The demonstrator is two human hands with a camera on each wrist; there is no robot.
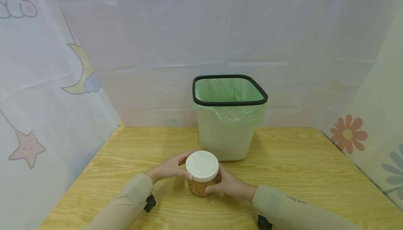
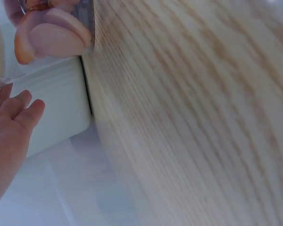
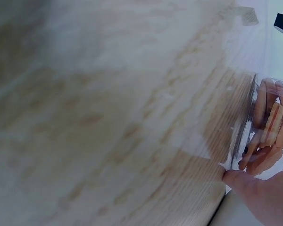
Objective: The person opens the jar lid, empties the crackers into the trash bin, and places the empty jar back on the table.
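Note:
A clear jar (image 1: 197,188) with a white lid (image 1: 202,165) stands on the table in the head view. My left hand (image 1: 170,168) grips the lid's edge from the left, thumb in front and fingers behind. From the right, my right hand (image 1: 230,183) holds the jar's body, its thumb low on the front. Orange-brown and pale pieces (image 3: 272,134) show through the jar wall in the right wrist view. The left wrist view catches the curled fingers (image 2: 30,113) close under the lid's rim, with pale, orange-edged pieces (image 2: 56,37) inside the jar.
Just behind the jar stands a white bin (image 1: 223,140) with a black rim and a green liner bag (image 1: 230,90). The wooden table (image 1: 141,142) ends at a pale cloth backdrop (image 1: 151,48), with printed cloth on both sides.

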